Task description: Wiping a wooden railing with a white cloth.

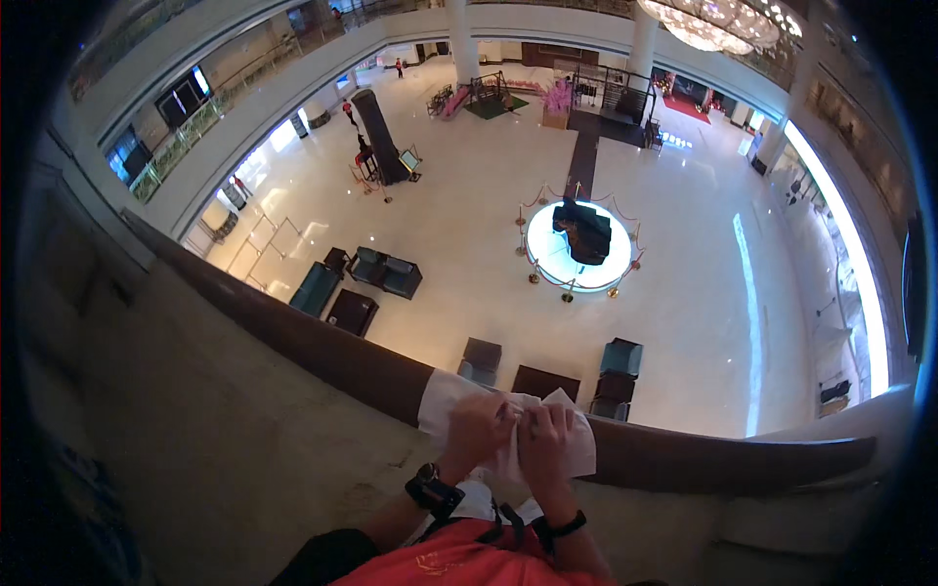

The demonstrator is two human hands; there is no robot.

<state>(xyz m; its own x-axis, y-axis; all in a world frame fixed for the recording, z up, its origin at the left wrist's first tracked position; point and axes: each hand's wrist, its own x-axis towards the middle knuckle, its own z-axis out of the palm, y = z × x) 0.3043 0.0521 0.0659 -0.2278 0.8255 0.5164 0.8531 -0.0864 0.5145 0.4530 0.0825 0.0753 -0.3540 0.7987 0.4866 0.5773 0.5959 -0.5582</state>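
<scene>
My left hand (475,434) and my right hand (545,439) are side by side, gripping a thin white cloth or paper sheet (437,401) between them. The fingers are bunched into its middle, and its corners spread out to both sides. The sheet overlies a broad brown handrail (681,453) that curves in front of me. Whether it is pressed against the rail or held just above cannot be made out. Each wrist has a dark band, the left one a watch (432,489).
Far below lies a glossy lobby floor (454,242). A piano-like dark object (582,231) stands on a glowing round platform (538,238) behind rope stanchions. Armchairs (623,359) and a dark table (546,382) stand beneath the rail. A chandelier (714,22) hangs opposite.
</scene>
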